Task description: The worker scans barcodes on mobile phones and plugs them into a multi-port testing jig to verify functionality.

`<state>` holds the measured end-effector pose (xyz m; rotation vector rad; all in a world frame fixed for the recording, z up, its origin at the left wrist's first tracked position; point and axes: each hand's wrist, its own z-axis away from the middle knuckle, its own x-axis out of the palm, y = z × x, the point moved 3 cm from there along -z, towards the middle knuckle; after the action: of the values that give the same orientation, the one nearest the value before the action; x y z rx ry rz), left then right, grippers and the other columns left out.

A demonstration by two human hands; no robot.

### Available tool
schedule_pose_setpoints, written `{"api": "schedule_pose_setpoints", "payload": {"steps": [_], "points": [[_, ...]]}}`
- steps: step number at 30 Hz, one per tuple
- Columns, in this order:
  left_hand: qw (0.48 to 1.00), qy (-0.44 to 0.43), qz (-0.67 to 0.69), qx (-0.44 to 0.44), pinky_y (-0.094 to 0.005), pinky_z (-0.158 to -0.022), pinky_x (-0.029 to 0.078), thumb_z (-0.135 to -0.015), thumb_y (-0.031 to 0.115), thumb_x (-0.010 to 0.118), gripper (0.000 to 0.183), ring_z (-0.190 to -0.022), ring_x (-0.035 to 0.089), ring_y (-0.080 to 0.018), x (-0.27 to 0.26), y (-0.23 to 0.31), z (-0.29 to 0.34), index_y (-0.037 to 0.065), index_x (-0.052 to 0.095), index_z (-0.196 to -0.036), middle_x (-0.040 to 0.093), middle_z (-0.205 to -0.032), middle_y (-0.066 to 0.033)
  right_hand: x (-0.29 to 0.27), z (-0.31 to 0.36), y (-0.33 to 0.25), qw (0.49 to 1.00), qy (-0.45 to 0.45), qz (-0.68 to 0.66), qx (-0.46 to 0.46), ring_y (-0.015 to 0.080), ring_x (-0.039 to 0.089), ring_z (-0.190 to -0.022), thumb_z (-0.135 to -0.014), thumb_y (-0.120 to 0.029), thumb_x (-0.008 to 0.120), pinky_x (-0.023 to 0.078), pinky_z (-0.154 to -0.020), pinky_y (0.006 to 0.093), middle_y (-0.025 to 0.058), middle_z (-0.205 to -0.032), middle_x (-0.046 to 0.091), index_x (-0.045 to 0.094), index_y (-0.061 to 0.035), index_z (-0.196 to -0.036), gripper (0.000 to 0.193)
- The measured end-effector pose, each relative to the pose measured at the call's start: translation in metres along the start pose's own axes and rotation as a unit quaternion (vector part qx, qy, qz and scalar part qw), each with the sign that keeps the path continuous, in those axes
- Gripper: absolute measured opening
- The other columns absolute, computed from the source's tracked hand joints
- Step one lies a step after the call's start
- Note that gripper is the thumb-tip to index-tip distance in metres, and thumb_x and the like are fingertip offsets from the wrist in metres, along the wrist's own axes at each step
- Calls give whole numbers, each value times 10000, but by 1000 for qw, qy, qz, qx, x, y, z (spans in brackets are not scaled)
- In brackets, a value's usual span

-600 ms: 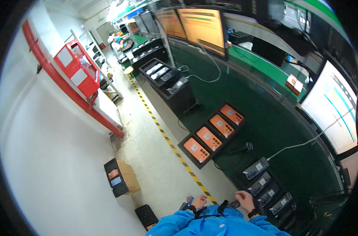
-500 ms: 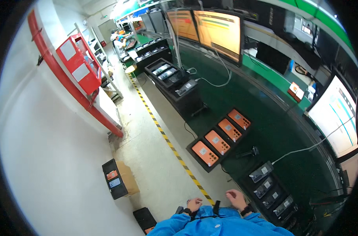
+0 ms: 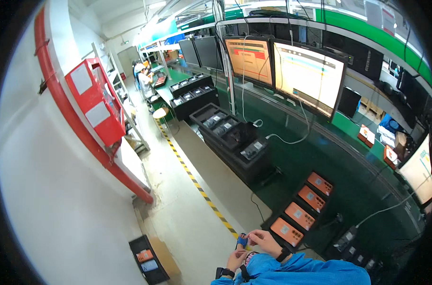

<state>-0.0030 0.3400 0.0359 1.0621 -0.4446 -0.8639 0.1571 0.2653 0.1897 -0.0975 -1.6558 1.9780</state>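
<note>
My left hand (image 3: 236,260) is low in front of my blue sleeves, its fingers curled in and no object showing in them. Just right of it and slightly higher, my right hand (image 3: 267,242) has its fingers bent and thumb drawn close, with nothing visible between them. The two hands are close together but apart. Nearest my right hand is a black tray (image 3: 267,225) at the bench edge. In it several orange phones (image 3: 286,231) lie in a row, backs up. A blue shoe-like thing (image 3: 242,241) shows beyond my hands.
Black trays (image 3: 211,117) of dark devices stand farther along the green bench (image 3: 292,142), below lit monitors (image 3: 308,76). A dark box (image 3: 147,259) with two phones is at floor left. A red cabinet (image 3: 95,102), a stool (image 3: 160,114) and a seated person (image 3: 144,78) are ahead.
My view has tilted up and shifted left, so the phone tray appears lower and farther right. My hands have come closer together, and the right one has curled its fingers more.
</note>
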Motion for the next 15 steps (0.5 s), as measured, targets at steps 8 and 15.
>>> {"api": "schedule_pose_setpoints", "payload": {"steps": [8, 15], "points": [[994, -61, -89, -30, -324, -774, 527, -831, 268, 686, 369, -845, 660, -189, -102, 24, -142, 55, 633, -1127, 688, -955, -140, -36, -212, -70, 961, 167, -220, -4, 128, 591, -724, -948, -237, 544, 485, -651, 292, 1, -810, 605, 614, -93, -978, 163], [996, -73, -23, 52, -264, -734, 481, -913, 166, 593, 274, -855, 617, -140, -127, 226, -258, 33, 585, -1153, 675, -999, -73, -132, -365, -153, 902, 367, -1, -225, 89, 562, -840, -902, -176, 602, 475, -688, 245, -16, -934, 573, 538, -89, -1119, 242]]}}
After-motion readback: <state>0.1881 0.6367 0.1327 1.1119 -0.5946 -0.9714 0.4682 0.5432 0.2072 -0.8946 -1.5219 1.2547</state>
